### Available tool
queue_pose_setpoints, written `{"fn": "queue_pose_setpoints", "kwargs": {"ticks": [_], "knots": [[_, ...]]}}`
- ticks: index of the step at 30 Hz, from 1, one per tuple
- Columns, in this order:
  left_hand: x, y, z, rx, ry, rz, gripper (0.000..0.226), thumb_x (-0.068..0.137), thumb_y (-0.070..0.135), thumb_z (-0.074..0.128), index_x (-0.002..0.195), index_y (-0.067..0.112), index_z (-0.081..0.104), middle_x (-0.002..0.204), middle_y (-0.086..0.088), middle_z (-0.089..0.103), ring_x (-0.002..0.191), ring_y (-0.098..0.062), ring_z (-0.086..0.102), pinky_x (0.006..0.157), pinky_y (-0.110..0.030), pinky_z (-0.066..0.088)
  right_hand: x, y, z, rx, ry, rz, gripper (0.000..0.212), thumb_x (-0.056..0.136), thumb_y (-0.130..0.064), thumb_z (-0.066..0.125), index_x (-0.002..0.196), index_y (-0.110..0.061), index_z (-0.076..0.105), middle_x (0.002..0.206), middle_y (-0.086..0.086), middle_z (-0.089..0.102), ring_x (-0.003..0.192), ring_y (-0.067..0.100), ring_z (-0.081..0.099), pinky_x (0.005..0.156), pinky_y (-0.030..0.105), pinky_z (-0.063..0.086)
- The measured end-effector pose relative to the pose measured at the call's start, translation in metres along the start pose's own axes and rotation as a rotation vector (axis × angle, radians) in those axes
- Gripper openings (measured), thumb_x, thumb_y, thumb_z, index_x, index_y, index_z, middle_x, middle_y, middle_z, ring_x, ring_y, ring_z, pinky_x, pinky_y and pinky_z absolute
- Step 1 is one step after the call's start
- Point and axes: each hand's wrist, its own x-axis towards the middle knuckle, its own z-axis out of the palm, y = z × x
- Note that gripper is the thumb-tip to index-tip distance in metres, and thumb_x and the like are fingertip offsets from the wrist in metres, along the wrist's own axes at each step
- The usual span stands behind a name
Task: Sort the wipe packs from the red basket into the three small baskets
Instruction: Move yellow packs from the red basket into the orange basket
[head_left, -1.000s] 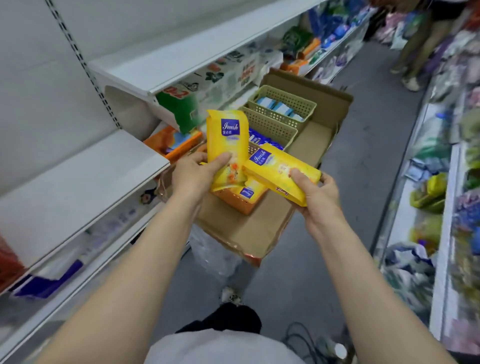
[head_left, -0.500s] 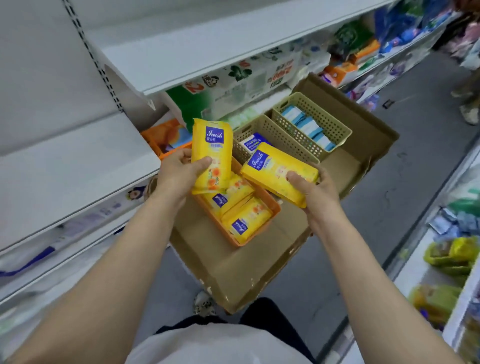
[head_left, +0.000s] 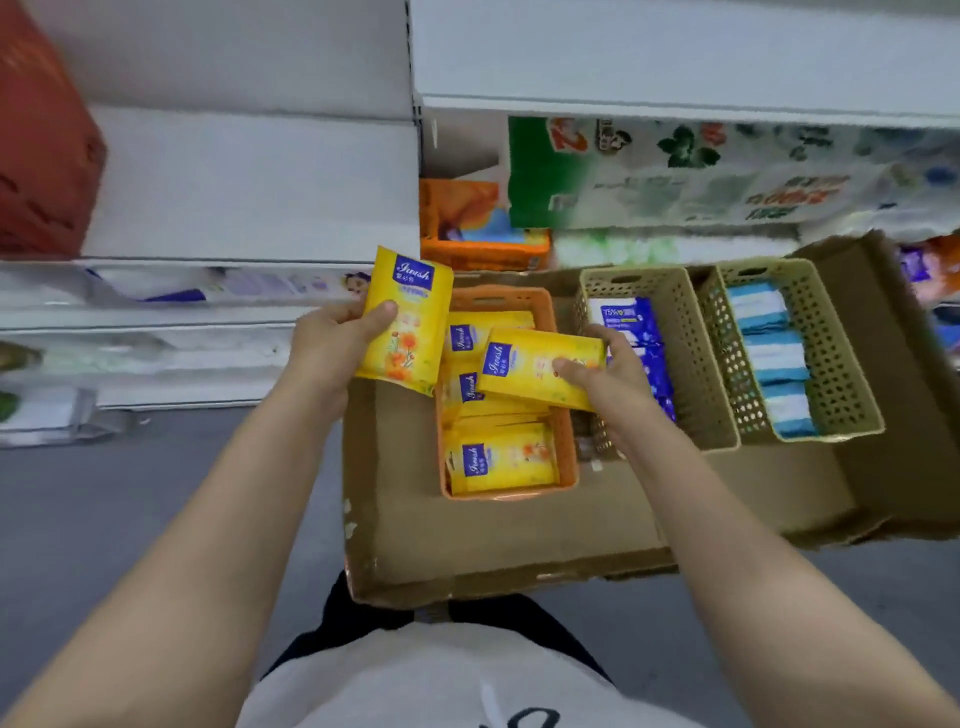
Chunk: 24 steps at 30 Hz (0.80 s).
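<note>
My left hand (head_left: 332, 343) grips a yellow wipe pack (head_left: 402, 319) upright, just left of the orange basket (head_left: 566, 457). My right hand (head_left: 605, 371) holds a second yellow wipe pack (head_left: 535, 366) flat over that basket, thumb on top. Several yellow packs (head_left: 498, 462) lie inside the orange basket. To its right, a beige basket (head_left: 696, 364) holds dark blue packs (head_left: 631, 322). A second beige basket (head_left: 836, 364) further right holds light blue and white packs (head_left: 774, 358). All three baskets sit in a cardboard tray (head_left: 467, 545).
White store shelves (head_left: 249, 187) run along the back. An orange box (head_left: 478, 228) and a green and white tissue bundle (head_left: 675, 171) stand on the shelf behind the tray. A red object (head_left: 41, 140) sits at the far left. Grey floor (head_left: 130, 493) lies below.
The view has swung so the tray now lies square in front of me. My right hand has brought its yellow pack lower over the orange basket. My left hand still holds its pack upright.
</note>
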Motion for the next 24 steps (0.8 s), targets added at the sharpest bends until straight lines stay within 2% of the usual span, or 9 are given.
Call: {"fn": "queue_pose_setpoints", "kwargs": {"ticks": [2, 5, 7, 9, 12, 16, 20, 24], "knots": [[-0.008, -0.009, -0.002, -0.02, 0.054, -0.017, 0.023, 0.087, 0.024, 0.074, 0.106, 0.012, 0.069, 0.091, -0.002, 0.074, 0.073, -0.013, 0.072, 0.064, -0.027, 0.056, 0.018, -0.005, 0.012, -0.04, -0.018, -0.039, 0.066, 0.077, -0.02, 0.082, 0.134, -0.031, 0.05, 0.123, 0.0, 0.061, 0.106, 0.019, 0.063, 0.081, 0.035, 0.059], [-0.013, -0.022, -0.009, -0.024, 0.122, -0.013, 0.018, 0.087, 0.021, 0.073, 0.102, 0.011, 0.07, 0.085, -0.002, 0.074, 0.062, -0.009, 0.07, 0.054, -0.021, 0.054, 0.047, -0.011, 0.036, -0.092, -0.057, -0.096, 0.069, 0.079, -0.019, 0.081, 0.138, -0.026, 0.046, 0.124, -0.001, 0.061, 0.109, 0.021, 0.063, 0.092, 0.045, 0.056], [-0.012, -0.029, -0.013, -0.025, 0.149, -0.018, 0.019, 0.086, 0.02, 0.074, 0.102, 0.01, 0.07, 0.086, -0.004, 0.073, 0.06, -0.008, 0.07, 0.051, -0.02, 0.053, 0.065, -0.012, 0.053, -0.152, -0.094, -0.113, 0.071, 0.081, -0.022, 0.08, 0.141, -0.026, 0.041, 0.128, -0.001, 0.059, 0.115, 0.022, 0.061, 0.097, 0.043, 0.053], [-0.01, -0.034, -0.015, -0.026, 0.172, -0.036, 0.018, 0.086, 0.019, 0.074, 0.101, 0.01, 0.07, 0.086, -0.003, 0.073, 0.059, -0.006, 0.07, 0.05, -0.019, 0.052, 0.077, -0.011, 0.067, -0.303, -0.115, -0.146, 0.07, 0.084, -0.028, 0.076, 0.143, -0.027, 0.038, 0.135, 0.0, 0.057, 0.121, 0.024, 0.058, 0.097, 0.036, 0.049], [-0.006, -0.042, -0.015, -0.037, 0.19, -0.042, 0.016, 0.086, 0.019, 0.074, 0.1, 0.01, 0.07, 0.081, 0.0, 0.073, 0.058, -0.005, 0.07, 0.048, -0.018, 0.051, 0.087, -0.006, 0.076, -0.522, -0.095, -0.292, 0.067, 0.088, -0.03, 0.072, 0.145, -0.024, 0.038, 0.144, 0.008, 0.048, 0.129, 0.028, 0.05, 0.102, 0.037, 0.043], [0.0, -0.047, -0.013, -0.043, 0.166, -0.082, 0.021, 0.085, 0.022, 0.075, 0.104, 0.014, 0.069, 0.083, 0.002, 0.073, 0.062, -0.007, 0.071, 0.05, -0.019, 0.052, 0.088, -0.001, 0.073, -0.758, -0.086, -0.452, 0.055, 0.088, -0.032, 0.071, 0.138, -0.021, 0.05, 0.142, 0.014, 0.042, 0.13, 0.035, 0.047, 0.106, 0.038, 0.039], [0.008, -0.049, -0.01, -0.029, 0.154, -0.099, 0.026, 0.085, 0.025, 0.075, 0.108, 0.013, 0.068, 0.089, 0.001, 0.073, 0.065, -0.007, 0.072, 0.055, -0.021, 0.053, 0.085, 0.005, 0.078, -0.921, -0.093, -0.491, 0.063, 0.084, -0.043, 0.073, 0.14, -0.029, 0.047, 0.146, 0.011, 0.032, 0.137, 0.032, 0.033, 0.106, 0.042, 0.039], [0.016, -0.051, -0.003, -0.027, 0.124, -0.121, 0.034, 0.085, 0.024, 0.075, 0.114, 0.008, 0.067, 0.1, -0.006, 0.074, 0.078, -0.017, 0.073, 0.067, -0.029, 0.057, 0.085, 0.004, 0.086, -1.089, -0.062, -0.501, 0.064, 0.086, -0.05, 0.067, 0.142, -0.029, 0.043, 0.144, 0.009, 0.037, 0.137, 0.029, 0.031, 0.107, 0.043, 0.04]]}}
